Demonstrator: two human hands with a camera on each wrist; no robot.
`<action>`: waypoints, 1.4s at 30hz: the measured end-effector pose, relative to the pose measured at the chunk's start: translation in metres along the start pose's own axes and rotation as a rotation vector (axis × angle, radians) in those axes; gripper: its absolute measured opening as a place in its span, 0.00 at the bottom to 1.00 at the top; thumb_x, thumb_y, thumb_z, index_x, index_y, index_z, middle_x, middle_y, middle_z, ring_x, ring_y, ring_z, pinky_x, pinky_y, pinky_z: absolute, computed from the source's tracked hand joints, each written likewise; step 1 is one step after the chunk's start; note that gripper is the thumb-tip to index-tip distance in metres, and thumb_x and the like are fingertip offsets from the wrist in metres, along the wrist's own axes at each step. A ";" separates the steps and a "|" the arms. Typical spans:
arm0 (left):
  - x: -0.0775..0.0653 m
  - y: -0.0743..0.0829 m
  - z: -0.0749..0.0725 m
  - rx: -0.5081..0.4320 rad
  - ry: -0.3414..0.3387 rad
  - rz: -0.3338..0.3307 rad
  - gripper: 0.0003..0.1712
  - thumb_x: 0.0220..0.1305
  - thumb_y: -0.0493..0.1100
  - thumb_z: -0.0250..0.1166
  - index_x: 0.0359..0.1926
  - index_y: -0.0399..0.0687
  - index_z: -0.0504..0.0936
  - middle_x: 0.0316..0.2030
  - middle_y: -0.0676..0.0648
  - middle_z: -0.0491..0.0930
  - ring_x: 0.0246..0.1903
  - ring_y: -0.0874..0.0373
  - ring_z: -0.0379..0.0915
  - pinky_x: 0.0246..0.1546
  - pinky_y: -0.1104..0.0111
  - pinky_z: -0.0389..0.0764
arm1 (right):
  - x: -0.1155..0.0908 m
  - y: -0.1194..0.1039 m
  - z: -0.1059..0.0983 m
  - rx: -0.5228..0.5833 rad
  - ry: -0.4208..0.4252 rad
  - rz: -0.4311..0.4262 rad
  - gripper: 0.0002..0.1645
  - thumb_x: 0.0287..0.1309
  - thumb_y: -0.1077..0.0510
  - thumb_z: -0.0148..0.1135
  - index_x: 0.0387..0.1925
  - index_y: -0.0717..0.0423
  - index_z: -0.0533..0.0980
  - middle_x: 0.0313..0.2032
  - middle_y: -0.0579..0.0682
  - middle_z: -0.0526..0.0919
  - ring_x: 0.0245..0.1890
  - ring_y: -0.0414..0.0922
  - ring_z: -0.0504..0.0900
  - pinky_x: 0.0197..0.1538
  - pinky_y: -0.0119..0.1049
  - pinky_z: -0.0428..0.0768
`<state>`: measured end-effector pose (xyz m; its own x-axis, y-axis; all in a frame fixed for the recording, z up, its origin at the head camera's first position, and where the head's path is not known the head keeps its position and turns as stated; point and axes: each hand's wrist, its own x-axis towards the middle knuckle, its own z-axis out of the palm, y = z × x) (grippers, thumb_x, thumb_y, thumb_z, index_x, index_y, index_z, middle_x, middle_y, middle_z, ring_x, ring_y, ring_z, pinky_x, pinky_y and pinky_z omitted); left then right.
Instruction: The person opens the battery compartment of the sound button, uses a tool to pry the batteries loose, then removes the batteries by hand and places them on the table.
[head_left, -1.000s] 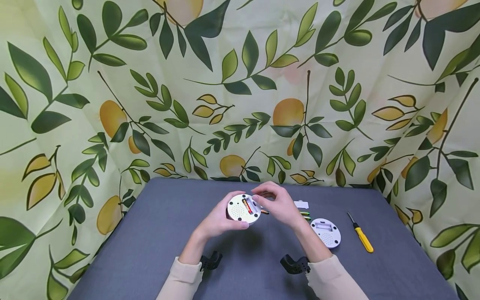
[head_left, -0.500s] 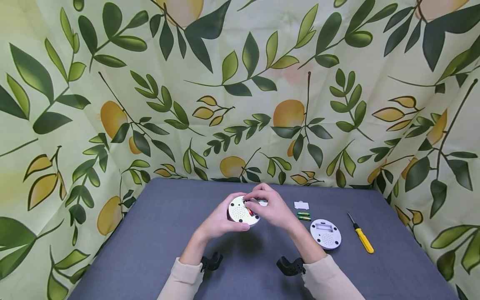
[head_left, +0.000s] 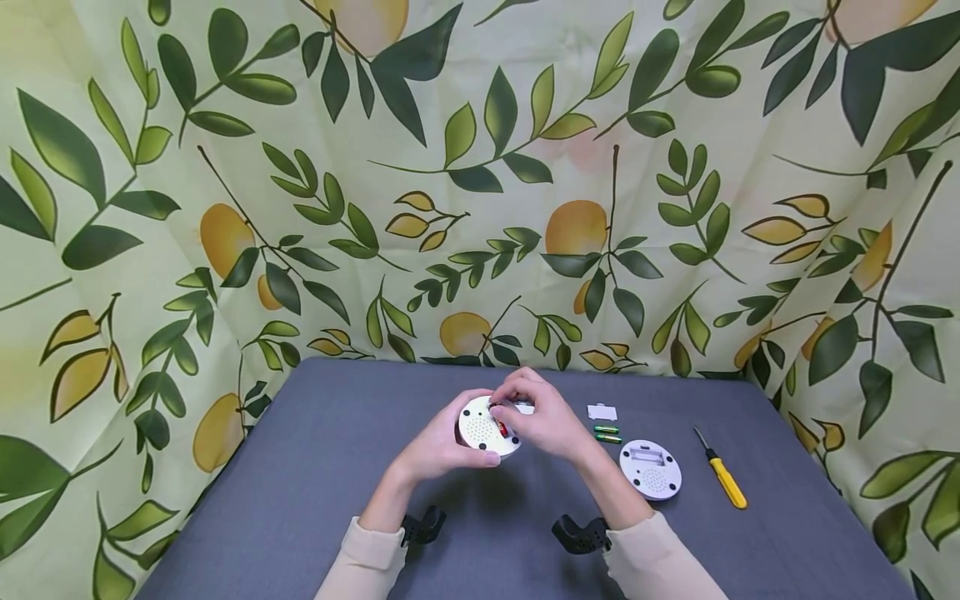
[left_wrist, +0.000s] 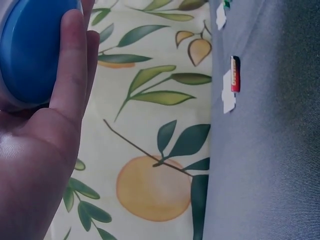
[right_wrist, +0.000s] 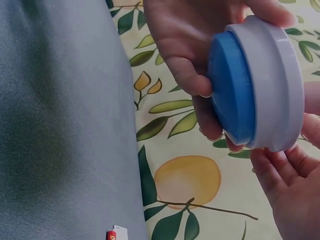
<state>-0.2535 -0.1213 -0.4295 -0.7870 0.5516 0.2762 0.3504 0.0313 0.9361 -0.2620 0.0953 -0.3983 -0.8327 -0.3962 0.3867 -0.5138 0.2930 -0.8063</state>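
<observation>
My left hand [head_left: 442, 437] grips a round white device [head_left: 480, 429] by its rim, holding it above the table. Its underside, with speaker holes and dark feet, faces up in the head view. A blue dome [right_wrist: 231, 90] covers the opposite face. My right hand [head_left: 543, 417] is bent over the device's battery compartment. Its thumb and fingertips pinch the upper end of a red AA-type battery [head_left: 502, 428], which is partly hidden by them. How deep the battery sits in the slot cannot be seen.
Right of the hands lie a white battery cover [head_left: 602, 412], two green batteries [head_left: 607, 434], a second round device [head_left: 650, 469] with a bare compartment, and a yellow-handled screwdriver [head_left: 723, 475]. Another red battery [left_wrist: 235, 74] lies by a white cover [left_wrist: 228, 95] on the grey table [head_left: 337, 500].
My right hand has moved left and down onto the compartment, and its fingertips now cover part of the red battery. The left hand keeps its hold on the device almost unmoved.
</observation>
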 end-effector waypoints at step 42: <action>-0.004 0.003 -0.010 -0.044 0.106 -0.039 0.49 0.51 0.36 0.78 0.71 0.40 0.63 0.59 0.39 0.73 0.51 0.50 0.73 0.49 0.69 0.76 | -0.020 0.035 -0.030 0.120 0.174 0.183 0.10 0.58 0.59 0.74 0.39 0.60 0.86 0.37 0.55 0.86 0.34 0.45 0.79 0.38 0.34 0.77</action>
<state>-0.2549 -0.1317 -0.4256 -0.8499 0.4592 0.2585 0.2974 0.0131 0.9547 -0.2699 0.1392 -0.4213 -0.9376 -0.1875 0.2928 -0.3324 0.2363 -0.9130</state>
